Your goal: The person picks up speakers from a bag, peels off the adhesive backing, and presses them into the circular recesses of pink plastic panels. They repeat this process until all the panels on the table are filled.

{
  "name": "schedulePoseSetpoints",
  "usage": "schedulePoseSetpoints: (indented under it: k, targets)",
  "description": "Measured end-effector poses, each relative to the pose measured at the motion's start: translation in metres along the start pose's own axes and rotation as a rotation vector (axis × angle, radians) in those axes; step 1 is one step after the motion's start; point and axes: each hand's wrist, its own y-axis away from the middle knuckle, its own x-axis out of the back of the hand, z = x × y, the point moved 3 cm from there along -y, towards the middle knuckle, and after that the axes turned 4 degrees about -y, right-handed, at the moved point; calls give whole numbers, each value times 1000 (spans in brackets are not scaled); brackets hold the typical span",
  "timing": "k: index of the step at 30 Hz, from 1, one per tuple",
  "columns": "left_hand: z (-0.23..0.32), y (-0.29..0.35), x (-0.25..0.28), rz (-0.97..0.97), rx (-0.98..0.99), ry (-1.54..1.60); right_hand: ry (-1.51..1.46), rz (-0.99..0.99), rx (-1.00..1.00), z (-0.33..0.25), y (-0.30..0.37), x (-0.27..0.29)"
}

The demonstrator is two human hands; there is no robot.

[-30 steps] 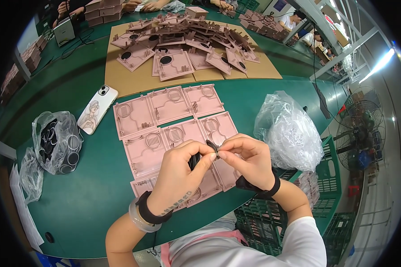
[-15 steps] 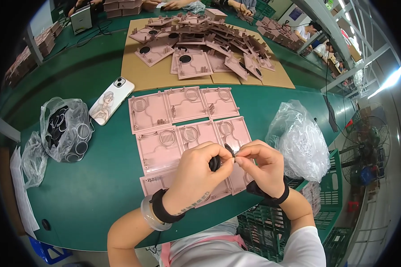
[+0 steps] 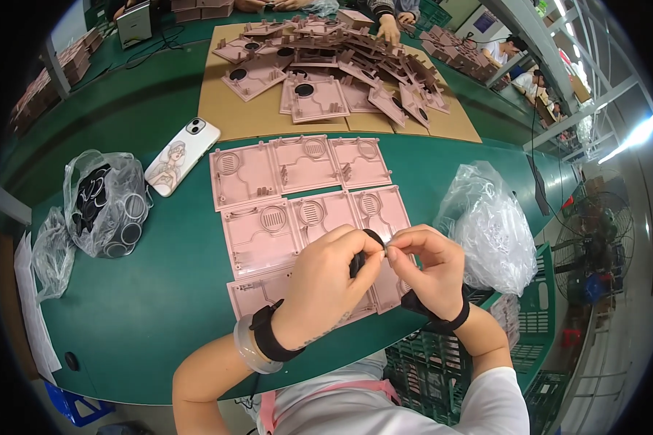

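Note:
Over rows of pink plastic panels, both my hands meet at a round black disc. My left hand is closed, pinching the disc between thumb and fingers. More black discs sit within its curled fingers. The right hand is also closed, thumb and fingertips pressed together at the disc's edge. Whether it grips the disc itself or something thin on it is too small to tell. The nearest panels lie partly hidden under my hands; each fully visible one has a round slotted grille.
A clear bag of black discs and a phone lie left. At right is a bag of crumpled clear plastic, near green crates. Beyond, panels with black discs are piled on cardboard; a co-worker's hand reaches there.
The disc between my fingers has tilted and shows more of its face. At the far side, a co-worker's hand has come forward over the pile.

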Motion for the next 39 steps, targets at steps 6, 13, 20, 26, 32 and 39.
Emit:
schedulePoseSetpoints:
  k: [6, 13, 20, 26, 32, 39]
  targets:
    - [3, -1, 2, -9, 61, 5, -14, -35, 10, 1, -4, -1]
    - [-3, -3, -2, 16, 44, 5, -28, 10, 41, 8, -5, 1]
    - [2, 0, -6, 78, -101, -221, 157, -26, 169, 3, -3, 1]
    - [5, -1, -5, 77, -90, -188, 308, 14, 283, -9, -2, -2]
    - [-1, -1, -4, 51, -7, -14, -218, 104, -315, 17, -14, 20]
    - [-8, 2, -7, -125, 271, 167, -933, -342, -72, 6, -13, 6]
